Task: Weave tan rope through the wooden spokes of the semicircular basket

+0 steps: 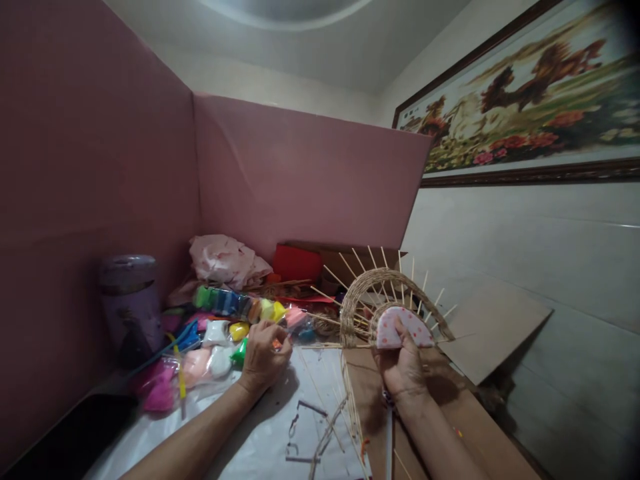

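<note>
My right hand (400,363) holds up a half-round woven piece (387,303): a pink dotted fabric-covered base with thin wooden sticks fanning out and rattan strands woven in an arch around them. Its fingers are closed on the pink base (400,328). My left hand (264,357) rests on the white table cover (260,440) with fingers curled in a pinch, next to the packets of coloured clay (235,303). What it pinches is too small to make out. Loose rattan strands (345,407) trail down from the woven piece onto the table.
A purple lidded jar (131,300) stands at the left by the pink cardboard screen (300,173). Bags of pink and white clay (195,367), crumpled pink cloth (225,260) and a red box (297,262) fill the back. Brown cardboard sheets (495,327) lie at the right. A dark phone-like slab (75,433) lies front left.
</note>
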`<state>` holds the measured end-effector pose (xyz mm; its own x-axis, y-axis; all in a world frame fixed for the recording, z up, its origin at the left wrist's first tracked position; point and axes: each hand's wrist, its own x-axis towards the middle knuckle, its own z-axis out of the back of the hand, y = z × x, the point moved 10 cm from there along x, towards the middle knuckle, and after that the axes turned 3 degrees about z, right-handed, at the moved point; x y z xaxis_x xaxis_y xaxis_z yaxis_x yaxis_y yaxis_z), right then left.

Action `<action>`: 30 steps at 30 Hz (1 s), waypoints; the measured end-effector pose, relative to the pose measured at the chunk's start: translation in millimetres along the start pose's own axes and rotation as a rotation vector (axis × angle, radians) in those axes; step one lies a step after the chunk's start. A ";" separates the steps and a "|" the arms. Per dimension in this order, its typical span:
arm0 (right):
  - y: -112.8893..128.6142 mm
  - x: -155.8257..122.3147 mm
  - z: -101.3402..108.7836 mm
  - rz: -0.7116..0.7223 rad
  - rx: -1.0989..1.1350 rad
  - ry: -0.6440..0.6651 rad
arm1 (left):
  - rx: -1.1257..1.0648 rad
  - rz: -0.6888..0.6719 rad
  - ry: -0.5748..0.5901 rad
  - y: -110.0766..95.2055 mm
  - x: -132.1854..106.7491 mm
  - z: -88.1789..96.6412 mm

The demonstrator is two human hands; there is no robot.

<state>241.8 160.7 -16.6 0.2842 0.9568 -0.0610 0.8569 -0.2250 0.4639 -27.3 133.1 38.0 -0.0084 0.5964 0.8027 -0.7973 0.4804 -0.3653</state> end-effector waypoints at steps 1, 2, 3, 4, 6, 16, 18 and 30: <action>-0.5 0.0 0.2 -0.001 -0.007 0.000 | 0.005 0.000 0.000 -1.3 -0.1 0.6; -0.4 0.0 1.2 0.004 -0.011 -0.009 | 0.011 -0.003 0.003 -2.9 -0.2 1.0; 0.2 -0.1 2.5 0.013 -0.014 -0.022 | 0.015 -0.007 0.004 -4.5 -0.3 1.4; 1.3 -0.3 3.3 0.026 -0.016 -0.033 | 0.017 -0.014 0.006 -6.1 -0.5 1.5; 3.7 -0.8 2.8 0.051 -0.024 -0.034 | 0.017 -0.022 0.009 -7.6 -0.6 1.2; -2.8 -9.6 -8.5 0.045 -0.060 0.045 | -0.016 0.023 0.025 0.4 -1.0 -6.6; -5.9 -12.1 -13.3 0.040 -0.086 0.070 | -0.031 0.032 0.040 1.8 -0.3 -8.0; -37.1 -30.6 -39.0 -0.161 -0.097 0.314 | -1.190 0.567 0.615 -41.9 52.9 -74.5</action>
<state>184.6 146.9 2.5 -0.0100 0.9918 0.1275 0.8311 -0.0626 0.5526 50.7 192.4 60.6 0.3527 0.9125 0.2072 0.1898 0.1471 -0.9707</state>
